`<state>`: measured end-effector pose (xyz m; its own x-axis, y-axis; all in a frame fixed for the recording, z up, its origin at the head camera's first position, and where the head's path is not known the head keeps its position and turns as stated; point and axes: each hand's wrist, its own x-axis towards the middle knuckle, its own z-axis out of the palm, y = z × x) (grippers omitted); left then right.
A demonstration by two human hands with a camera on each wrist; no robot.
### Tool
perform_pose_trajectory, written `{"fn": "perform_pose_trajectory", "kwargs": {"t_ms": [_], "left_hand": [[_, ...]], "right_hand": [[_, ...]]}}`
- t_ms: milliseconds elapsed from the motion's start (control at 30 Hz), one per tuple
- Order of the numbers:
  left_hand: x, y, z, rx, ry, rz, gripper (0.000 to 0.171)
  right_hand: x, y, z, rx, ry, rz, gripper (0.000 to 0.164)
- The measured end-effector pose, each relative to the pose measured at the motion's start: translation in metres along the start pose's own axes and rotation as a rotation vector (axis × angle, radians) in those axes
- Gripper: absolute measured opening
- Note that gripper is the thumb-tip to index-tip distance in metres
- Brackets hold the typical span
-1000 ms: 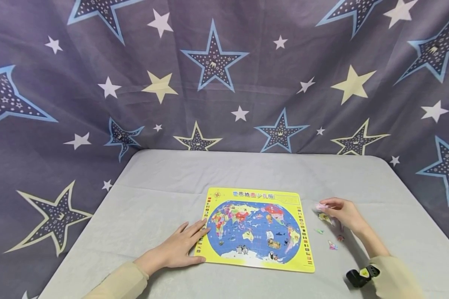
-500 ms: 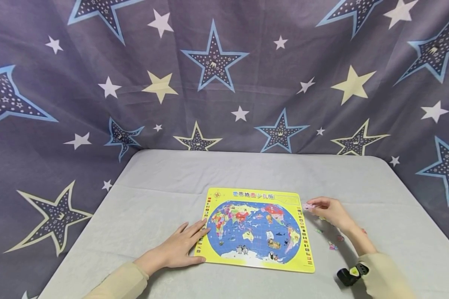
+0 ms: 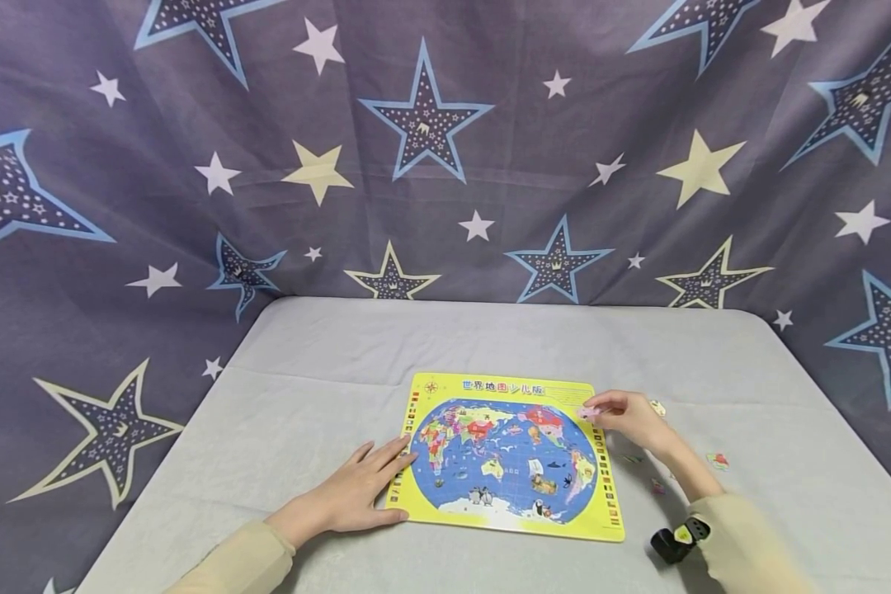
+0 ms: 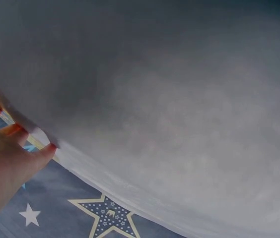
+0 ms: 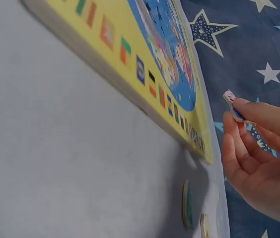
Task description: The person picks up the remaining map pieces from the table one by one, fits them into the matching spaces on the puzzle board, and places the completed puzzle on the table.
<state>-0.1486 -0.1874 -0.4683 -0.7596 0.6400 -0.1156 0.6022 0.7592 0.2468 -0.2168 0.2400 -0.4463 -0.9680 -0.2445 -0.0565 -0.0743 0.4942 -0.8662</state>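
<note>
A yellow-bordered world map puzzle board (image 3: 512, 530) lies flat on the grey table. My left hand (image 3: 360, 491) rests on its left edge with fingers spread; in the left wrist view this hand (image 4: 8, 153) shows only at the lower left. Between thumb and fingers, my right hand (image 3: 634, 421) pinches a small pink puzzle piece (image 3: 586, 413) over the board's upper right border. Seen from the right wrist, the piece (image 5: 229, 96) is held clear of the board, edge-on, with a bit of blue below the pink.
Several loose puzzle pieces lie right of the board, among them a red and green piece (image 3: 717, 460), a pale piece (image 3: 657, 407) and a pink one (image 3: 658, 487). My forearm partly covers others. A star-patterned cloth (image 3: 445, 206) hangs behind the table (image 3: 327, 346).
My right hand has carried the pink puzzle piece leftward from the loose pieces to the board's right border. The left hand and the board have stayed in place.
</note>
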Motion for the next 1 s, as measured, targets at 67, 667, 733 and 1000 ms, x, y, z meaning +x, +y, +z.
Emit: {"fn": "perform_pose_trajectory", "kwargs": {"t_ms": [67,667,733,1000], "left_hand": [[0.000,0.000,0.000,0.002,0.002,0.002,0.079],[0.000,-0.001,0.000,0.004,0.000,0.003,0.080],[0.000,-0.001,0.000,0.002,-0.002,0.002,0.080],[0.000,0.000,0.000,0.000,-0.001,0.001,0.080]], "right_hand": [[0.001,-0.001,0.002,0.003,-0.014,-0.001,0.030],[0.009,-0.005,0.025,0.007,-0.093,-0.026,0.024],[0.009,-0.005,0.026,-0.002,-0.098,-0.038,0.023],[0.011,-0.005,0.032,-0.007,-0.114,-0.045,0.021]]}}
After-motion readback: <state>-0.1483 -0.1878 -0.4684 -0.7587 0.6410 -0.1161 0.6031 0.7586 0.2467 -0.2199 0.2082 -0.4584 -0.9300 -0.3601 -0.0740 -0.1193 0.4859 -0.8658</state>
